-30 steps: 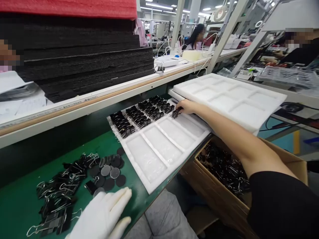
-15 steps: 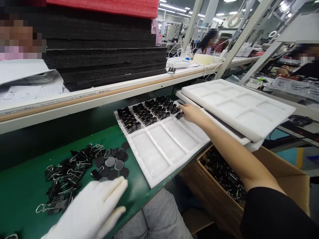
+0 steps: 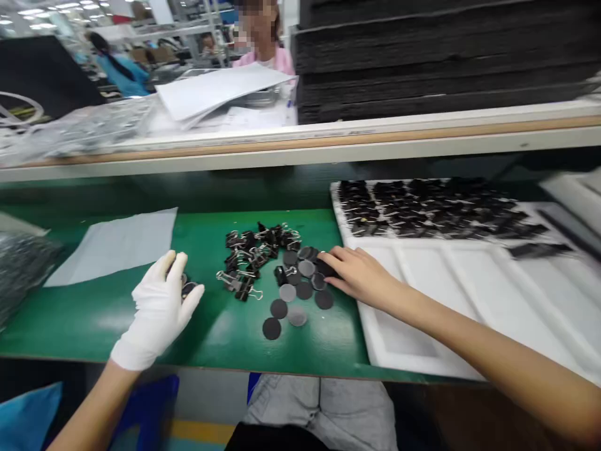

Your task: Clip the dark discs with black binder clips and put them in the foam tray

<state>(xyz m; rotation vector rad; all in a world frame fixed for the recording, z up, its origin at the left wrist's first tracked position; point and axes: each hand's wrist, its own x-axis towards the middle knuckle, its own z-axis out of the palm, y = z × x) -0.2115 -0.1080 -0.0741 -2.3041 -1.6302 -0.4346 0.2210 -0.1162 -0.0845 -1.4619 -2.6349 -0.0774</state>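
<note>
My left hand (image 3: 162, 307), in a white glove, is over the green table at left. Its thumb and fingers stand apart around a small dark round piece (image 3: 189, 288), partly hidden. My bare right hand (image 3: 359, 275) reaches into a loose group of flat black discs (image 3: 304, 289), its thumb and forefinger at the edges of a dark disc (image 3: 325, 268). Some discs look greyer and shinier. Between my hands lies a heap of black binder clips (image 3: 253, 250) with silver handles; a single clip (image 3: 285, 274) sits against the discs.
At right, a white foam tray (image 3: 369, 313) carries rows of binder clips (image 3: 432, 207) in its far part. A white sheet (image 3: 122, 244) and a clear plastic bag (image 3: 23, 269) lie at left. Behind runs a raised shelf (image 3: 282, 147) with black foam sheets (image 3: 436, 62); a person sits beyond it.
The view has swung left. My right hand has left the clips at the foam tray and is now at the discs. My left hand has moved left, away from the discs and clip heap.
</note>
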